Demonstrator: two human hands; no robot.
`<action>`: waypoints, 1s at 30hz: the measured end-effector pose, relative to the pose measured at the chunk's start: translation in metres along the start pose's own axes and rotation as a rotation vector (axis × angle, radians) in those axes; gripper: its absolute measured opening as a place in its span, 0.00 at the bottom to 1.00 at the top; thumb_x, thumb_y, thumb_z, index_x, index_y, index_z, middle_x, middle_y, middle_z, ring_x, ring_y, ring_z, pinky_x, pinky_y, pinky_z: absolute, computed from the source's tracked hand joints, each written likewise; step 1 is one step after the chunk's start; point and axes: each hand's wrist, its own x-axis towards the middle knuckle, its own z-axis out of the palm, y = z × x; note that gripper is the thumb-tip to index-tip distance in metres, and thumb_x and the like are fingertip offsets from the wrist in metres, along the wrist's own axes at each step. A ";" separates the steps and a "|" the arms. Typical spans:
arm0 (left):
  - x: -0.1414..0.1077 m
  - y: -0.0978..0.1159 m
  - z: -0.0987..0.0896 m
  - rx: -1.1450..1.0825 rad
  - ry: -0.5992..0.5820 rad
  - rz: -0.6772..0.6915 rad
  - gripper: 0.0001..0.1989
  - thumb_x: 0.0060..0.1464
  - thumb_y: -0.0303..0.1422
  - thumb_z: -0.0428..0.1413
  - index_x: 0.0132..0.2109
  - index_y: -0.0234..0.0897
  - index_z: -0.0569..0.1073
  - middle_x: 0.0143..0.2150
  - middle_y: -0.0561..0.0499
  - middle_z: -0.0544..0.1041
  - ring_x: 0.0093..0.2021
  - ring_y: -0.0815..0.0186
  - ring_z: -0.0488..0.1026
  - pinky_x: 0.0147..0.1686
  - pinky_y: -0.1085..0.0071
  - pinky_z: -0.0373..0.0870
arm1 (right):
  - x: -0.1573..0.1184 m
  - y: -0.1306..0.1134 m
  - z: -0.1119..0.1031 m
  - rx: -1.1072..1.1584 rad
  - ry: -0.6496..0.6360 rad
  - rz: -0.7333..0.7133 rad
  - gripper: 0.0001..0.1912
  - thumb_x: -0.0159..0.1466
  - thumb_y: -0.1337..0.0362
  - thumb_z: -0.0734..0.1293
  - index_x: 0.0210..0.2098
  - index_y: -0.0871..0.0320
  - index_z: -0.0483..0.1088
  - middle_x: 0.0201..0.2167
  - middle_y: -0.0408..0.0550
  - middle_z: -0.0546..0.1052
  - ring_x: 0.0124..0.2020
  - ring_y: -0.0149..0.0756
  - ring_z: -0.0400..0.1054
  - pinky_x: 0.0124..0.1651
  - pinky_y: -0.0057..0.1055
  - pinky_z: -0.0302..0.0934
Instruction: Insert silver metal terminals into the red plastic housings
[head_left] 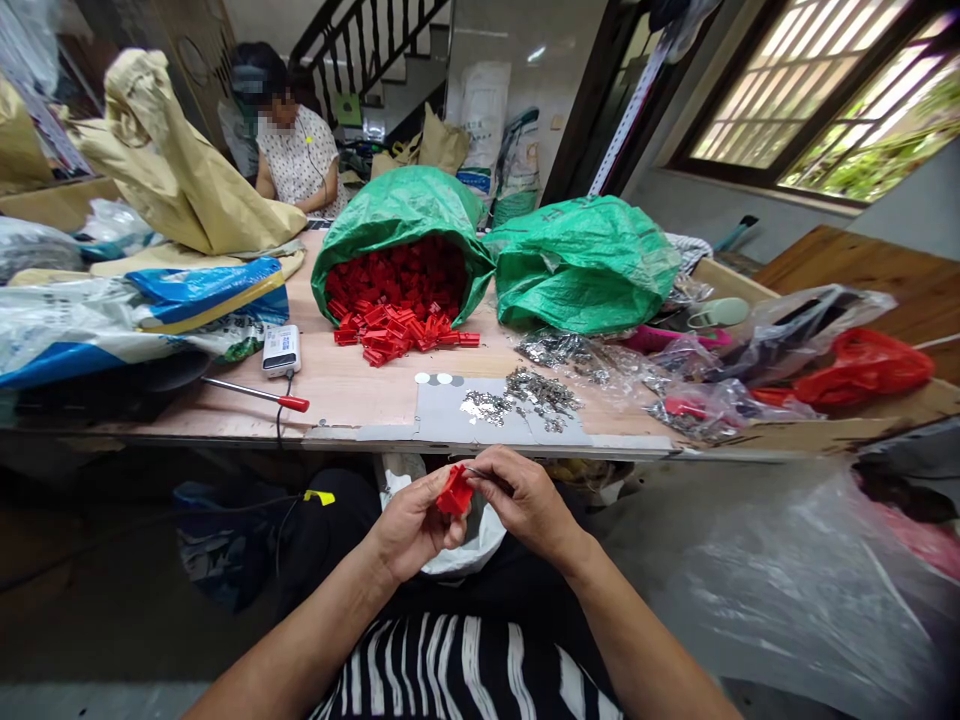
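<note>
My left hand (pixel 417 522) is closed around a small red plastic part (pixel 454 491), held over my lap just below the table edge. The fingers of my right hand (pixel 529 502) pinch a thin dark metal piece (pixel 480 473), its end touching or very near the red part; its exact kind is too small to tell. Under both hands a white bag (pixel 480 545) hangs open at my lap. Beyond them on the table, small metal pieces (pixel 541 392) lie heaped on a grey sheet (pixel 439 412). Red plastic parts (pixel 397 290) spill from a green sack (pixel 420 190).
A second green sack (pixel 585 265) stands to the right, near clear plastic bags (pixel 697 400). Towards the left are a red-tipped rod (pixel 255 392), a small white device (pixel 281 350) with a cable, and large sacks (pixel 187 170). Another person (pixel 296 150) sits across the table.
</note>
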 end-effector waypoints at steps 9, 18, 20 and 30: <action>-0.003 0.006 0.008 0.077 -0.002 0.023 0.21 0.56 0.36 0.55 0.57 0.40 0.67 0.27 0.51 0.73 0.20 0.72 0.70 0.17 0.79 0.63 | -0.004 0.010 -0.009 0.271 -0.040 0.312 0.10 0.65 0.58 0.62 0.40 0.57 0.70 0.33 0.45 0.73 0.35 0.33 0.66 0.40 0.29 0.60; -0.003 0.007 0.005 0.252 -0.023 -0.029 0.26 0.54 0.35 0.57 0.60 0.39 0.64 0.26 0.51 0.76 0.13 0.73 0.68 0.12 0.79 0.58 | -0.007 0.024 0.001 0.516 -0.223 0.407 0.15 0.58 0.55 0.69 0.31 0.58 0.62 0.29 0.40 0.64 0.31 0.29 0.58 0.34 0.25 0.56; -0.002 0.006 0.002 0.271 -0.006 -0.080 0.27 0.52 0.35 0.58 0.59 0.38 0.64 0.25 0.51 0.76 0.12 0.73 0.67 0.11 0.79 0.57 | -0.009 0.026 0.003 0.542 -0.263 0.414 0.15 0.57 0.56 0.70 0.30 0.58 0.61 0.28 0.40 0.63 0.31 0.29 0.56 0.32 0.24 0.55; 0.008 0.000 0.000 0.698 0.126 0.258 0.21 0.54 0.44 0.55 0.51 0.38 0.74 0.38 0.45 0.77 0.30 0.66 0.74 0.28 0.73 0.69 | -0.021 0.042 0.010 0.467 -0.020 0.472 0.15 0.58 0.55 0.68 0.31 0.57 0.60 0.26 0.37 0.60 0.27 0.27 0.52 0.29 0.24 0.51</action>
